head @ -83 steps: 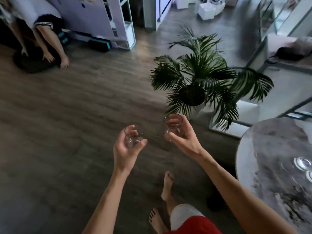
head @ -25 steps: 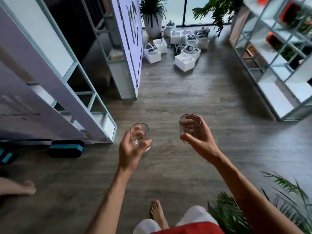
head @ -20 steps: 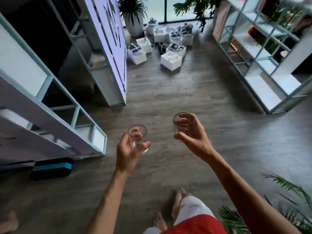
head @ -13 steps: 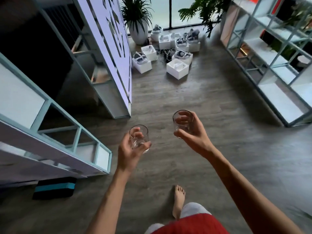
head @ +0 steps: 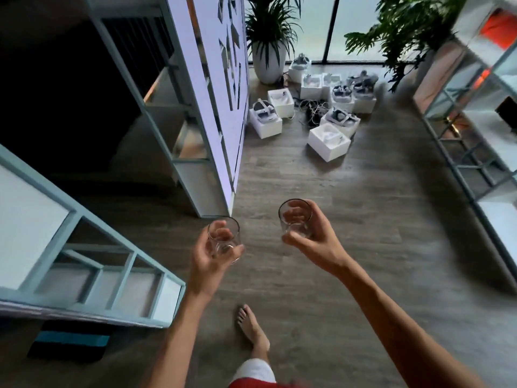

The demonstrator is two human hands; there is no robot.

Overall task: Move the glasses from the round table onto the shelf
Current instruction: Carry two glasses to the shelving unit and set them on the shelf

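Grey-brown wood-plank floor (head: 349, 247) underfoot, running to a glass wall at the far end. At left, a pale blue-framed open shelf unit (head: 92, 264), blurred and cut off by the frame edge, its upper compartments lost in shadow. Beyond it, a tall white panel with cut-out shapes (head: 212, 79), top cropped. At right, a second metal-framed shelf unit with white boards (head: 475, 169), smeared by motion; orange and black items on it too blurred to identify. Two potted green plants at the glass: a palm in a white vase (head: 268, 51) and a broad-leaved plant (head: 402, 32), pot hidden. On the floor between them, a cluster of open white boxes holding grey headsets (head: 327, 107) amid tangled cables; no readable lettering anywhere. Lower left, a black-and-teal block (head: 70, 343), partly hidden under the shelf. One bare foot (head: 251, 326) forward, the other out of view; white trouser leg and red garment cropped at the bottom edge. Left hand (head: 209, 259) wrapped around a clear short drinking glass (head: 223, 242); right hand (head: 313, 239) wrapped around a second clear short glass (head: 295, 219), fingers showing through the walls. Both glasses upright, held apart in mid-air above the floor, near the left shelf unit's corner, touching no shelf. Contents, if any, impossible to tell.
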